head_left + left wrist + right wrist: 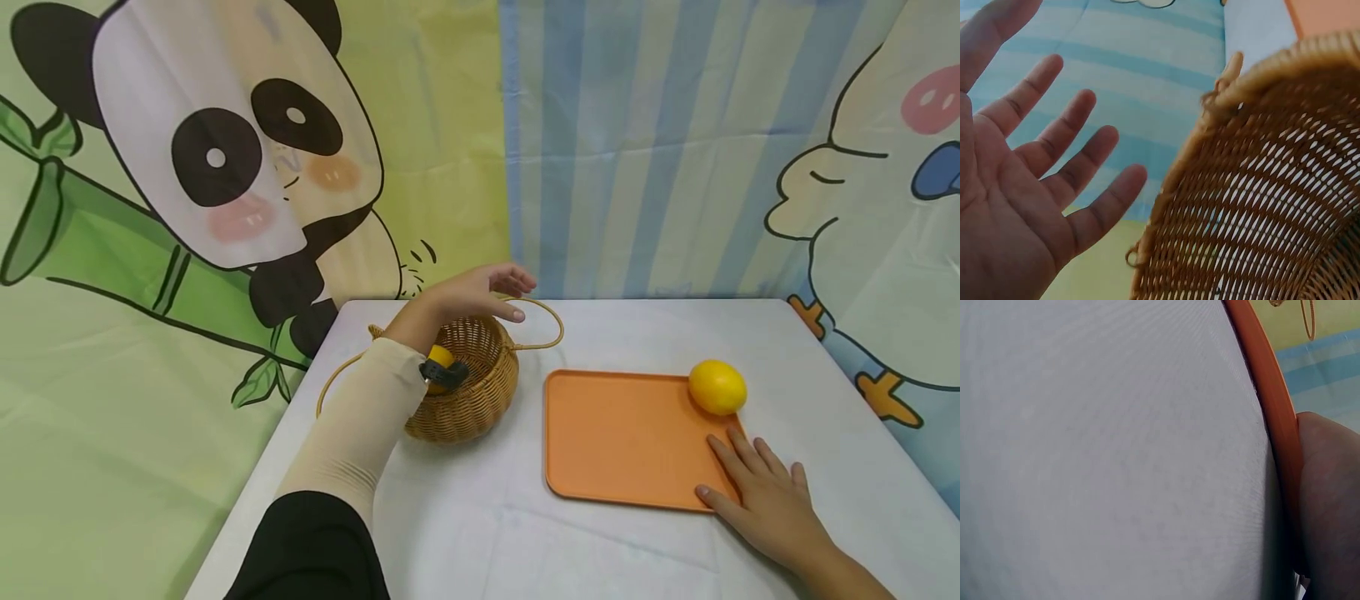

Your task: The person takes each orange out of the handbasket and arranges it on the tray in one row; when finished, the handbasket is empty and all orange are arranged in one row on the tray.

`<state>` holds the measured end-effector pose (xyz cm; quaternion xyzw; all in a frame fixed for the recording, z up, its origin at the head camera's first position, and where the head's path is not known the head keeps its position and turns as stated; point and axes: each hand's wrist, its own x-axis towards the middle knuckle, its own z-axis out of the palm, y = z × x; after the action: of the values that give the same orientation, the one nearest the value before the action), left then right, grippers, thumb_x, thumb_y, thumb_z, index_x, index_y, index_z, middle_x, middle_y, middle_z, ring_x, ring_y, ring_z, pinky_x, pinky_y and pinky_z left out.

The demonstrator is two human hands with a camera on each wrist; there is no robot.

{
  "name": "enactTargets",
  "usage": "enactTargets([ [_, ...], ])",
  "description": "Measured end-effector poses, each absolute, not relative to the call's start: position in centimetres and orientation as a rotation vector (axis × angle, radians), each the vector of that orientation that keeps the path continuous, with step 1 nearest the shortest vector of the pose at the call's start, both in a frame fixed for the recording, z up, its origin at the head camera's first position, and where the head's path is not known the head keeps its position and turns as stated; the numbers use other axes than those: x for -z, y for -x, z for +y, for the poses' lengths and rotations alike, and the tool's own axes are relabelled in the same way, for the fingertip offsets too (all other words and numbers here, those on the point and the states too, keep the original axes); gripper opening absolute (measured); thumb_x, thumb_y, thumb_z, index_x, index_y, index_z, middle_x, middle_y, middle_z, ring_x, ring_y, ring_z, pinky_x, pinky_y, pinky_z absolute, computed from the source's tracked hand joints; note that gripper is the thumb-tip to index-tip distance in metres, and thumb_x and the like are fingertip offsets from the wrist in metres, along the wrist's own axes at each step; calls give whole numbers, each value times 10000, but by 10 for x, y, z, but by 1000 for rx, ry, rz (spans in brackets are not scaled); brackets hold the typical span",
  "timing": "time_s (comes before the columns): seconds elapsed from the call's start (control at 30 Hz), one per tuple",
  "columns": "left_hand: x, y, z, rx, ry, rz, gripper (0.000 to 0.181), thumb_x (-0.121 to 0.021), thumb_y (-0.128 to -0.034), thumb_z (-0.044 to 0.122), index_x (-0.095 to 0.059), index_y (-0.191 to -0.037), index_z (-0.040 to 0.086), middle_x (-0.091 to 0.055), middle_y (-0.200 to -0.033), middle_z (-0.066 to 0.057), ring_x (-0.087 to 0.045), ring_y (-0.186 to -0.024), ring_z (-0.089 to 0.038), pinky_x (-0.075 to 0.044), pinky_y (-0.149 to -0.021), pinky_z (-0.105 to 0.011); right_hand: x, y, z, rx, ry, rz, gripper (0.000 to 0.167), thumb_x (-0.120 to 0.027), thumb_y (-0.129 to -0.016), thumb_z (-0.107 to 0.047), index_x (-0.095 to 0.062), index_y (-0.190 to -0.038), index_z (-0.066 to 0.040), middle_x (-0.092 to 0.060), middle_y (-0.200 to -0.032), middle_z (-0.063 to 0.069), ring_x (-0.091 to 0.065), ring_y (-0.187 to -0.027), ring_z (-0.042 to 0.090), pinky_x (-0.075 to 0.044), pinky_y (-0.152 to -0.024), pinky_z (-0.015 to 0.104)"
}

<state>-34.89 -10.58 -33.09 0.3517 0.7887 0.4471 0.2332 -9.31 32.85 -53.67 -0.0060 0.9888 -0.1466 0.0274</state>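
"Since the right hand (772,500) is the nearer of the two hands, why does it lie like that?"

"Its fingers are straight and spread over the near right corner of the tray (630,442), gripping nothing. I'd say it steadies the tray, which could slide on the desk (480,533)."

"And the lemon (717,387)?"

"Just beyond those fingers, at the tray's far right corner. Whether it sits inside the rim or on top of it, I can't tell. Something that round could roll, so the rim is probably its only check."

"What about the basket (465,412)?"

"It stands on the desk left of the tray, just beside it but apart. That place suits the left arm (345,450), which reaches over it easily. Some yellow thing (441,357) lies inside, half hidden by the wrist camera (444,375), so I can't name it."

"And the left hand (480,293)?"

"Above the basket's far side, fingers apart, holding nothing; the left wrist view shows them spread wide beside the rim. Held that high, they clear the wicker, I think."

"Farthest off?"

"Only the curtain (615,125) behind the desk, hung, I'd guess, as a screen."
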Motion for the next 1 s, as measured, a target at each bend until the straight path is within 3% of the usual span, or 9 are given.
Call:
enactTargets([
  [0.23,337,356,-127,-1257,-898,2117,563,-806,-917,137,-571,-1424,76,-547,-1509,-161,-453,-1471,-368,-425,-1172,-455,540,94,330,446,10,3049,1032,-514,-982,-781,-365,-1633,5,-131,-1710,339,-108,-1479,677,80,-1043,902],
  [0.4,342,358,-140,-1248,-844,2075,383,-772,-942,38,-595,-1282,42,-604,-1334,-175,-576,-1282,-307,-482,-1092,-419,541,94,330,446,20,3047,1020,-510,-989,-773,-358,-1638,0,-127,-1708,344,-108,-1475,683,82,-1041,903],
  [0.57,346,361,-149,-1140,-796,2066,270,-757,-966,33,-627,-1202,35,-676,-1189,-99,-637,-1153,-244,-520,-1015,-370,540,94,331,454,25,3042,1016,-513,-992,-767,-351,-1641,-2,-127,-1708,346,-105,-1478,682,86,-1040,903],
  [0.83,352,365,-157,-865,-705,2071,414,-770,-984,109,-658,-1375,31,-625,-1428,-121,-563,-1333,-245,-441,-1147,-391,540,94,329,460,21,3044,1019,-515,-991,-766,-351,-1639,3,-125,-1708,345,-90,-1490,673,103,-1049,894],
  [1.0,359,366,-159,-766,-646,2111,495,-809,-959,176,-657,-1418,72,-586,-1476,-103,-520,-1383,-264,-416,-1176,-421,539,93,330,473,29,3046,1006,-517,-999,-753,-338,-1648,-6,-125,-1710,341,-86,-1493,672,98,-1046,898],
])
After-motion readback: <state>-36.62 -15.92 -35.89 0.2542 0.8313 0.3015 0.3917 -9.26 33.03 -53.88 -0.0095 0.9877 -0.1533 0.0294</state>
